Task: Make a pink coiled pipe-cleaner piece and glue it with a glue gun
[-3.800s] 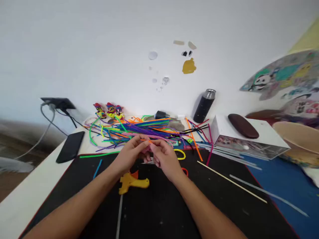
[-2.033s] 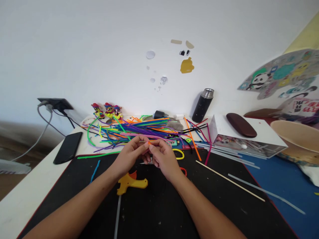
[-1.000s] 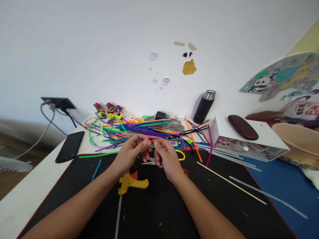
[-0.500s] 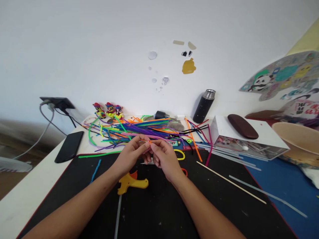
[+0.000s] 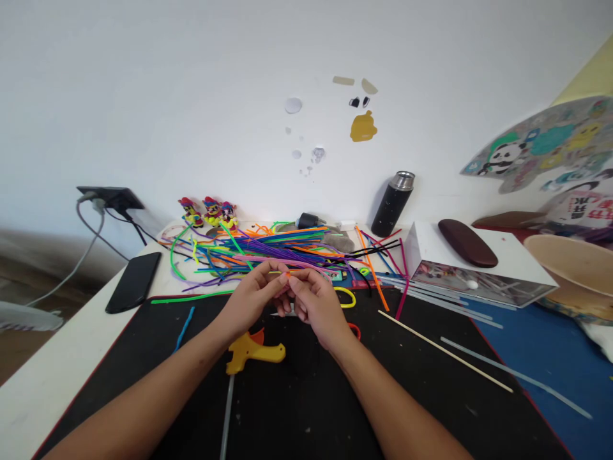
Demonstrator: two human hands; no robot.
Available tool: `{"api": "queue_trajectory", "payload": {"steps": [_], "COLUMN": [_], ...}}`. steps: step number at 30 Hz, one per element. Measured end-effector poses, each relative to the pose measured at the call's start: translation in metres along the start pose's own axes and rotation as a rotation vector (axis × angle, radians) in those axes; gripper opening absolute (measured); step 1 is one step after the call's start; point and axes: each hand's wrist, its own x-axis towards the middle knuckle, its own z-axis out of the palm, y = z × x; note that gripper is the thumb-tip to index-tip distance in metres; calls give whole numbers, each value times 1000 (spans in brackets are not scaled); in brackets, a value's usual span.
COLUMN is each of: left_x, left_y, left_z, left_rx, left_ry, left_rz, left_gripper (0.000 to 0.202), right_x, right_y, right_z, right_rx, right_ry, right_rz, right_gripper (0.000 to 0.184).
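My left hand (image 5: 251, 298) and my right hand (image 5: 315, 303) meet above the black mat (image 5: 297, 396), fingertips pinched together on a small orange pipe cleaner piece (image 5: 286, 275). How the piece is bent is hidden by my fingers. Just behind my hands lies a heap of coloured pipe cleaners (image 5: 268, 250). A yellow glue gun (image 5: 253, 351) rests on the mat below my left wrist. A yellow loop (image 5: 345, 297) and a red loop (image 5: 355, 330) lie beside my right hand.
A black phone (image 5: 134, 282) lies at the left, three small figures (image 5: 209, 213) and a black flask (image 5: 393, 204) stand by the wall. A white box (image 5: 474, 268) with a brown case (image 5: 467, 243) sits right. A thin wooden stick (image 5: 443, 350) crosses the mat; a beige bowl (image 5: 569, 271) is at the far right.
My hands have stayed in the same place, the fingertips parting a little and closing again on the orange piece. Nothing else on the desk has moved.
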Motion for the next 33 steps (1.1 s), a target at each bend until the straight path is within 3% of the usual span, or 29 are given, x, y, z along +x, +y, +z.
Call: {"api": "queue_trajectory", "payload": {"steps": [33], "left_x": [2], "left_y": [-5], "left_z": [2], "left_rx": [-2], "left_ry": [-7], "left_rz": [3], "left_gripper": [45], "right_x": [2], "right_y": [3], "right_z": [1], "right_rx": [17], "right_ry": [-26], "right_rz": [-30], "right_gripper": [41]}}
